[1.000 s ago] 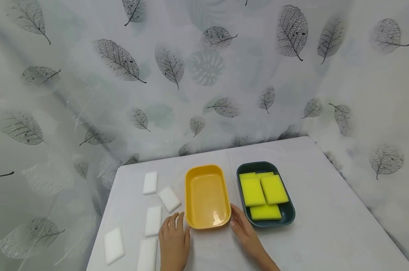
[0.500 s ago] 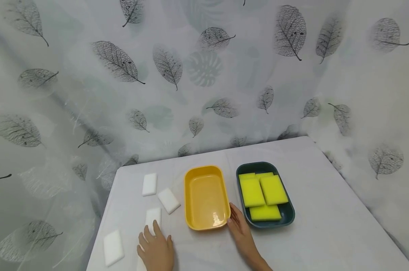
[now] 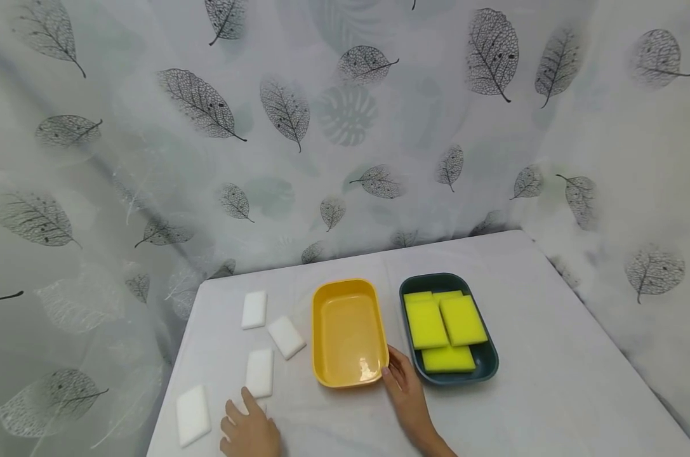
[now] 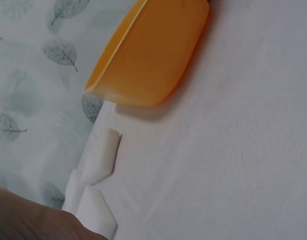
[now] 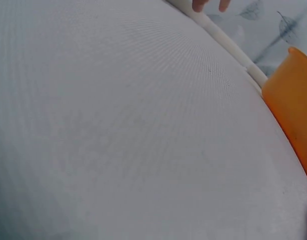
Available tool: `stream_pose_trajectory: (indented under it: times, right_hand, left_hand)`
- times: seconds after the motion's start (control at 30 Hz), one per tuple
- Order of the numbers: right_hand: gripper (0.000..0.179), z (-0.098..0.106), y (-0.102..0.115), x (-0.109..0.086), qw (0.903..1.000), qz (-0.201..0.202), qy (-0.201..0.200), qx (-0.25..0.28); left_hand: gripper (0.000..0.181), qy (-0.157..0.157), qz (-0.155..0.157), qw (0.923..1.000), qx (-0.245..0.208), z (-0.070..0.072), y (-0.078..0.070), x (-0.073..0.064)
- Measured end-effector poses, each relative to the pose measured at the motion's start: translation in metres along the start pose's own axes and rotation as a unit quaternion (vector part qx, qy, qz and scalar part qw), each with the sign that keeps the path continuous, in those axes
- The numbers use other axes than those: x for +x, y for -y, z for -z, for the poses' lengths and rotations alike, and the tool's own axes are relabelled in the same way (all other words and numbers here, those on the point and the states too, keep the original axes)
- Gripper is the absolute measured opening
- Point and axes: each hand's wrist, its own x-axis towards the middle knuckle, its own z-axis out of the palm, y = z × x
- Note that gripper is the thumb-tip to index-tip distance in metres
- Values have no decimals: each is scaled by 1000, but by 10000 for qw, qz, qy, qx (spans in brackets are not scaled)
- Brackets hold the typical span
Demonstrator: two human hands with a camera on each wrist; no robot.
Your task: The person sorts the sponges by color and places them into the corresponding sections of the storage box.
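My left hand [image 3: 250, 426] is low over the white sponge row at the front left, fingers spread and bent slightly downward. It covers the nearest white sponge, which is hidden in the head view; another white sponge [image 3: 259, 373] lies just beyond its fingertips. Two left fingertips [image 5: 198, 5] show beside a white sponge edge in the right wrist view. My right hand [image 3: 404, 400] holds the front right corner of the yellow tray [image 3: 350, 385], thumb at the rim and fingers along the outer side. Nothing lies in this tray.
A dark green tray [image 3: 487, 374] with several yellow sponges [image 3: 427, 324] stands to the right of the yellow tray. More white sponges lie at left: a far one [image 3: 254, 309], a slanted one [image 3: 286, 337] and an outer one [image 3: 193, 416]. A leaf-print curtain [image 3: 333, 158] hangs behind the table.
My left hand has moved from the yellow tray's front left corner leftward and toward me, over the nearest white sponge. My right hand stays at the tray, its thumb now at the rim.
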Motion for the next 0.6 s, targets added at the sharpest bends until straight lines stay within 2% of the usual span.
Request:
stream_pose_trajectory:
  times: [0.17, 0.47, 0.6]
  right_hand:
    - [52, 0, 0, 1, 10000, 41, -63, -44]
    - [52, 1, 0, 1, 9999, -105, -79, 30]
    - [53, 0, 0, 1, 10000, -27, -55, -5]
  left_hand:
    - [78, 225, 173, 9996, 76, 3, 1, -1]
    - [52, 335, 356, 9987, -141, 0, 4, -1]
    - [53, 396, 390, 9983, -175, 2, 4, -1]
